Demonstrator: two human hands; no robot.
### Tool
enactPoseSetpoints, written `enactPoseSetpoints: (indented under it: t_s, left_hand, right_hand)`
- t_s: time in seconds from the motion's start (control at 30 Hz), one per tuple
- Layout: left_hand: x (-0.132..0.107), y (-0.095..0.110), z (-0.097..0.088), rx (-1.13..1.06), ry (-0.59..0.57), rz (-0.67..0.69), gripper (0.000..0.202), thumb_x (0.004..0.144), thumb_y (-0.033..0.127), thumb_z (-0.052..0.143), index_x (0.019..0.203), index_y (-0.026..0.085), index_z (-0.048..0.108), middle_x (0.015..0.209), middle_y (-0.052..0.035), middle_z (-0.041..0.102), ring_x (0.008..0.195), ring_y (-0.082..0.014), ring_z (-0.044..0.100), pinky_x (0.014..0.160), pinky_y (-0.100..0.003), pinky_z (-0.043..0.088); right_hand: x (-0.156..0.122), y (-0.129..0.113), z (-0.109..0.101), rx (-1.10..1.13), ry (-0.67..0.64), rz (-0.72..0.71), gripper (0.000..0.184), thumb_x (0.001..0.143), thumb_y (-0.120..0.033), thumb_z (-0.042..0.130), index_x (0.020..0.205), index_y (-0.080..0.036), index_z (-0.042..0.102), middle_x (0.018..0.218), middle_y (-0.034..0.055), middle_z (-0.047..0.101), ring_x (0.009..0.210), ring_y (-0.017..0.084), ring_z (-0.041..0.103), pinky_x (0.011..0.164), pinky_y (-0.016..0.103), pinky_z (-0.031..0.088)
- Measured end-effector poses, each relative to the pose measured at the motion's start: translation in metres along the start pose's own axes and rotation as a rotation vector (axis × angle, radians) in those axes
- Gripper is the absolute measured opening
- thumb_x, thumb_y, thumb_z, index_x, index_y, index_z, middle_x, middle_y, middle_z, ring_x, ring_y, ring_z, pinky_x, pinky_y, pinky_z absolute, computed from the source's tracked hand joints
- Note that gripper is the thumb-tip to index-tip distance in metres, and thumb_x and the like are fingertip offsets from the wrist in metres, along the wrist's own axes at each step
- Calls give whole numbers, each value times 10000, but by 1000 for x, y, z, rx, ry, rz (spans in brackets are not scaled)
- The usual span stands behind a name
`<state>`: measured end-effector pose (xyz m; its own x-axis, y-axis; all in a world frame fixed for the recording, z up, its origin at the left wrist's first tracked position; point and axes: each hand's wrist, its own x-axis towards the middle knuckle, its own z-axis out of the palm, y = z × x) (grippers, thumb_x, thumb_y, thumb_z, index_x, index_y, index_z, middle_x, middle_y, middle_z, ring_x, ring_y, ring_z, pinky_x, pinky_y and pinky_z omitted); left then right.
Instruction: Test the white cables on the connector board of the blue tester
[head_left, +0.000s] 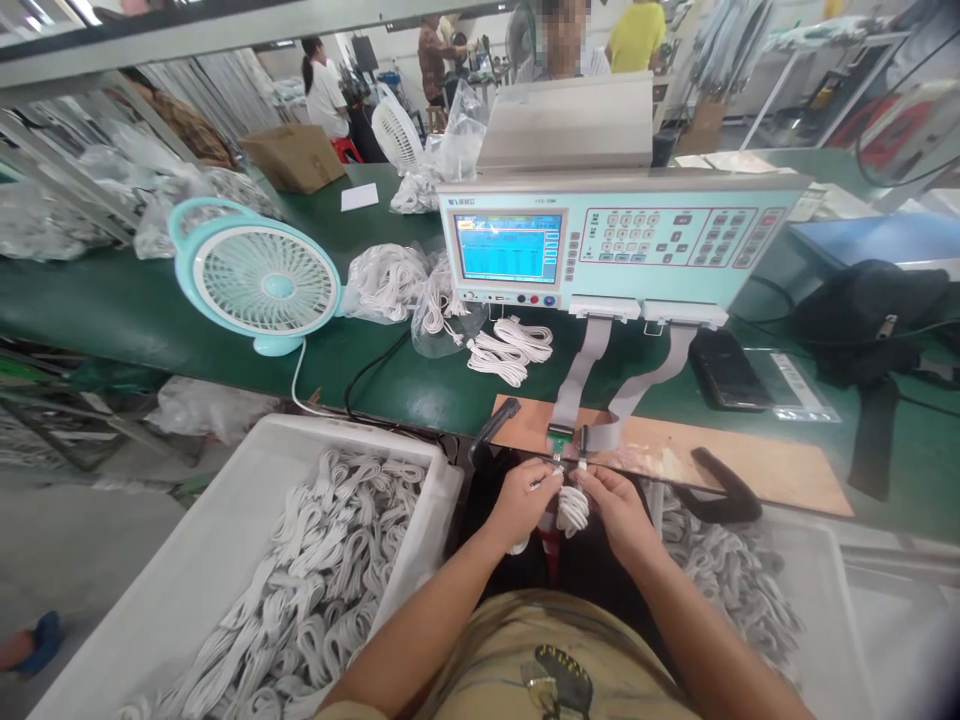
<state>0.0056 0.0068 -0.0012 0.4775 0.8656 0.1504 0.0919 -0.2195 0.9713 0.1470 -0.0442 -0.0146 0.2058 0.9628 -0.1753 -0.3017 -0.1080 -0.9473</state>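
At the front edge of the bench, my left hand (525, 500) pinches one end of a white coiled cable (573, 512). Its plug meets a small green circuit board (559, 441). On the other side my right hand (616, 505) has thumb and fingers closed on the cable's other end, held up against a dark connector (585, 440). The coil hangs between both hands. Two grey ribbon cables (577, 370) run from these connectors up to a light-blue tester (622, 240) with a lit screen (510, 246). My fingertips partly hide the plugs.
A white bin (247, 500) of coiled cables stands at left, another bin (817, 570) at right. On the green bench are a fan (262, 280), loose cable coils (510, 350), a black phone (727, 370) and a wooden board (787, 470). Several people are in the background.
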Motion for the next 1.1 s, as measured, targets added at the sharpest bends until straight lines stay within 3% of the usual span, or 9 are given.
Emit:
enactPoseSetpoints:
  t_s: [0.23,0.6,0.77,0.93,1.1]
  left_hand:
    - [-2,-7,11,-149,141,-87,303,796,327,507,560,142,551,638,3,484,648,-117,466,634,-227,371]
    - [-7,-18,36,-561,295,-260,327,728,430,613,661,110,611,780,-64,624,620,-116,536,576,-222,423]
    - [-4,-17,34,-561,275,-279,343,710,438,633,621,110,585,565,-20,552,515,-94,471,508,-211,386]
    - [1,-11,31,-514,255,-265,347,702,444,627,619,111,574,552,-12,532,503,-92,458,510,-211,382]
    - [8,-5,28,-491,275,-313,405,689,506,601,578,128,512,483,23,436,434,-73,381,438,-199,294]
  right_hand:
    - [1,-3,-1,-57,-1,-30,284,709,-423,692,660,-151,629,583,-17,516,521,99,378,513,217,301]
    - [1,-4,0,-46,-3,-21,295,708,-442,687,668,-156,624,587,-13,493,536,110,363,524,221,302]
    - [2,4,-2,-66,44,-2,303,704,-465,686,684,-166,638,604,-2,527,547,126,411,533,229,341]
    - [6,12,-5,12,52,-6,301,686,-462,708,743,-168,683,605,6,549,539,136,454,525,232,382]
    - [8,13,-3,52,40,4,347,631,-485,742,755,-164,701,661,32,615,544,158,502,517,246,420]
